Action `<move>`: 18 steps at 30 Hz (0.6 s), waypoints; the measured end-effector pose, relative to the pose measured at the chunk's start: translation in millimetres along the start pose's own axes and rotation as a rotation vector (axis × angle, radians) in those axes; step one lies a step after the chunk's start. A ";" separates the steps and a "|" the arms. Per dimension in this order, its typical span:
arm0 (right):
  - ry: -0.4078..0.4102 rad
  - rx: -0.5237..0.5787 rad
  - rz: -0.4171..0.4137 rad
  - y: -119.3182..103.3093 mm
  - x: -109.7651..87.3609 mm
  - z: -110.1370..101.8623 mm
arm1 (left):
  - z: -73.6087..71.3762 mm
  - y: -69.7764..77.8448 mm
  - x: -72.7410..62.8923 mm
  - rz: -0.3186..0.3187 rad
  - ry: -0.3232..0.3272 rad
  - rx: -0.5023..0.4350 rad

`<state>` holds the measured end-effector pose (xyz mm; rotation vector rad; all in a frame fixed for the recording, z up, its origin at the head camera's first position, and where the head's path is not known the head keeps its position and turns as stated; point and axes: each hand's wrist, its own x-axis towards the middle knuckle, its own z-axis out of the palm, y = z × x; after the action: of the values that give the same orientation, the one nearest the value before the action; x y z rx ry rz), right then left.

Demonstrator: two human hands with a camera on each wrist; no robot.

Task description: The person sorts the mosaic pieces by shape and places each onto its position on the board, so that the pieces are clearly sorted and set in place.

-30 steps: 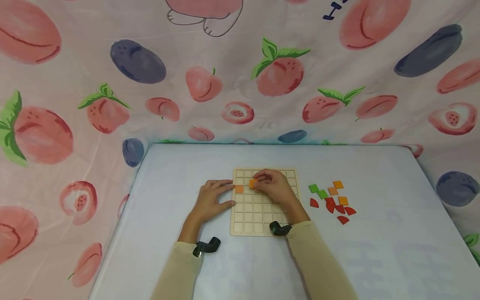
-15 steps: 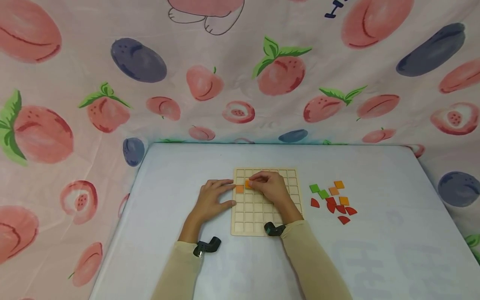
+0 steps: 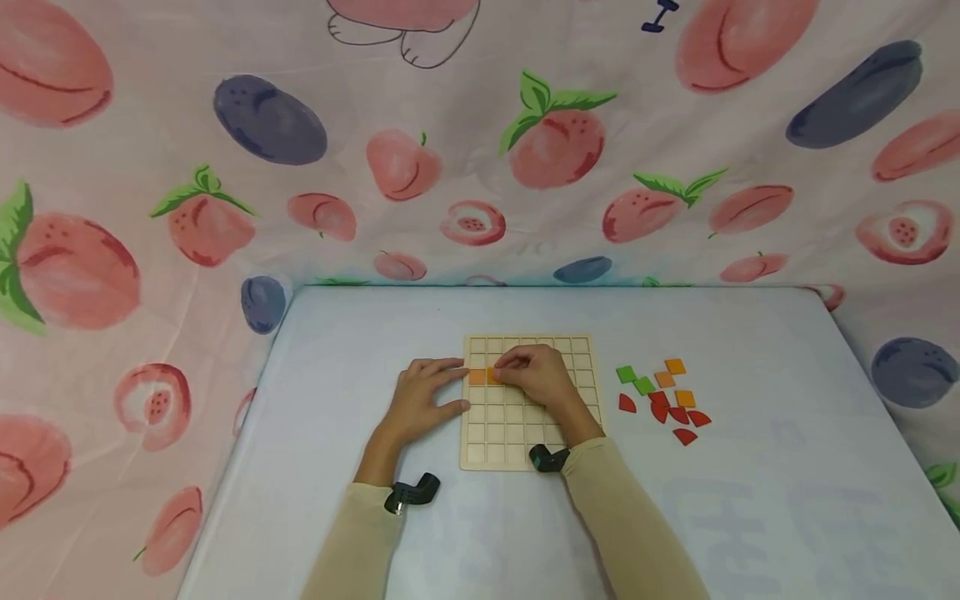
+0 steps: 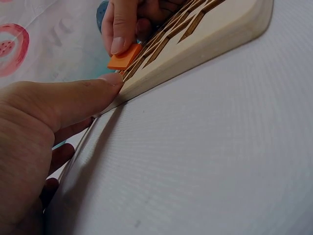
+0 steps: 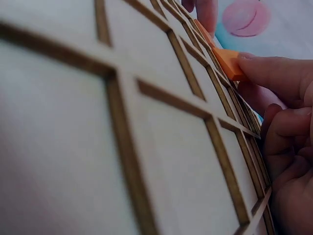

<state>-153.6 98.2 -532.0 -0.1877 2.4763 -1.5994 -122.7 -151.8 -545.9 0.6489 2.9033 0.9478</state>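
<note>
A pale wooden grid board [image 3: 496,433] lies on the table with raised ridges around square cells. My right hand [image 3: 543,375] pinches an orange square tile [image 5: 230,63] between thumb and fingers. The tile is tilted over a cell on the board's left side, beside another orange tile [image 3: 477,377] that sits in the leftmost cell of that row. My left hand [image 3: 423,396] rests at the board's left edge, fingers extended; its thumb [image 4: 88,95] touches the side of the board in the left wrist view.
Right of the board lie loose pieces: green squares [image 3: 626,374], orange squares [image 3: 685,398] and several red quarter-circle pieces [image 3: 698,418]. A fruit-print cloth [image 3: 472,167] hangs behind the white table [image 3: 360,325]. Dark wrist cameras [image 3: 412,492] sit on both wrists.
My right hand has moved left across the board with the orange tile, then slightly down toward the cell beside the seated orange tile. The left hand stays at the board's edge.
</note>
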 end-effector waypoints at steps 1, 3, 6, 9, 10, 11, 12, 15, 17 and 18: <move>-0.002 -0.008 -0.004 -0.1 0.3 0.1 | -0.1 0.0 -0.1 0.003 0.004 -0.001; -0.005 -0.022 -0.007 -0.4 0.7 0.1 | -0.2 -0.2 0.0 0.009 0.008 -0.004; 0.001 -0.048 -0.011 -0.6 1.0 -0.3 | -0.3 -0.7 0.1 0.014 0.007 -0.006; 0.008 -0.075 -0.017 -0.4 1.1 -1.1 | -0.1 -1.2 0.2 0.010 0.001 -0.007; 0.007 -0.081 -0.018 -0.5 1.2 -1.3 | 0.1 -1.4 0.2 0.007 -0.001 -0.008; 0.003 -0.085 -0.019 -0.5 1.4 -1.6 | 0.2 -1.5 0.2 0.009 0.000 -0.006; 0.000 -0.087 -0.021 -0.4 1.4 -1.7 | 0.4 -1.7 0.2 0.010 0.001 -0.006; -0.007 -0.094 -0.021 0.4 2.4 -1.9 | 0.7 -2.0 0.0 0.018 0.010 -0.005; -0.006 -0.108 -0.024 1.1 2.9 -1.9 | 1.0 -2.4 -0.1 0.025 0.017 -0.006; -0.005 -0.114 -0.027 1.5 3.2 -1.9 | 1.0 -2.5 -0.2 0.026 0.019 -0.007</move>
<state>-157.1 99.9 -532.9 -0.2421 2.5734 -1.4667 -123.3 -153.2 -548.2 0.6827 2.9134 0.9716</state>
